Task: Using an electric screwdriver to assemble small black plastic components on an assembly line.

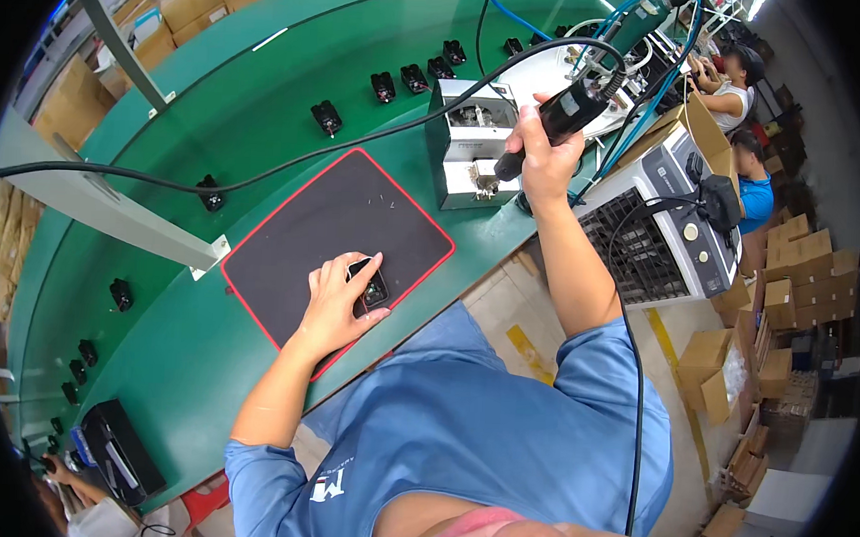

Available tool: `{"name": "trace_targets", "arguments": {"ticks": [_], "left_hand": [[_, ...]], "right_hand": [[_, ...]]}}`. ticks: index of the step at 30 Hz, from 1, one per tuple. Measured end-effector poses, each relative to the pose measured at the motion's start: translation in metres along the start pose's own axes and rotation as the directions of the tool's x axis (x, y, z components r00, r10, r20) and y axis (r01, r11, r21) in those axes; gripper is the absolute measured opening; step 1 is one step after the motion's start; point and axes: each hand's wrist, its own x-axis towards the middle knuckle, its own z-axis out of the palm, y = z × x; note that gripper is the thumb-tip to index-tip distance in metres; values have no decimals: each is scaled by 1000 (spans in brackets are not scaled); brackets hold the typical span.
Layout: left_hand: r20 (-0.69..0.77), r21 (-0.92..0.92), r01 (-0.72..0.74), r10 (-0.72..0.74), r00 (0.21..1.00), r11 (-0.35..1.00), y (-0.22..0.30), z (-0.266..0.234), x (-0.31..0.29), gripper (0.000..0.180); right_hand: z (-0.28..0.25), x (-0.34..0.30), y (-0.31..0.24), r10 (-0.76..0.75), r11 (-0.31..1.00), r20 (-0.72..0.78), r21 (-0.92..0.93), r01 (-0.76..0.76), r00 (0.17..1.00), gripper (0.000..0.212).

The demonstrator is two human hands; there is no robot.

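Observation:
My left hand [331, 304] rests on a black mat with a red edge [293, 224], thumb and fingers around a small black device [375, 293] with its inner parts showing. My right hand [547, 157] is wrapped round a black electric screwdriver [573, 110], whose cable leaves from its upper end. The driver's lower end points down and left, close beside a grey and white screw feeder [474, 141]; whether it touches cannot be made out. A few tiny light bits [381, 203] lie on the mat.
Several similar black devices [326, 118] stand along the green belt [274, 99] beyond the table. A black cable [261, 180] arcs across the work area. To the right are an air cooler [658, 221], cartons [709, 372] and two co-workers; a grey post [116, 207] stands left.

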Motion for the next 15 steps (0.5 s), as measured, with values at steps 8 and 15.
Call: {"name": "trace_targets", "arguments": {"ticks": [8,15], "left_hand": [[-117,-46,-9,4,993,999,-5,10,-3,77],[-198,-19,-13,9,980,1000,-8,13,-6,75]], "right_hand": [[-10,13,3,119,971,248,173,-165,961,23],[-1,-2,-3,-23,993,268,122,-11,963,24]]}}
